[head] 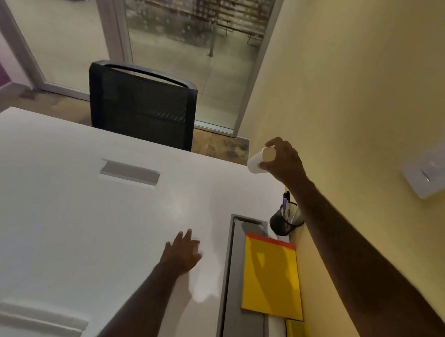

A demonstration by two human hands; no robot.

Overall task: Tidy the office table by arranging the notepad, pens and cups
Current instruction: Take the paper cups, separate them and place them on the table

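Right hand [283, 159] pinches a tilted white cup [257, 161] at the surface [64, 200] corner, where loosening could drop it; left hand [182, 252] lies flat, fingers spread.

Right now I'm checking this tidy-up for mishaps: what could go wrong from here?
1. The right hand holds the white cup tilted on its side in the air, near the table's far corner; anything inside could spill, or the cup could drop past the edge.
2. Setting it down close by might knock the mesh pen holder.
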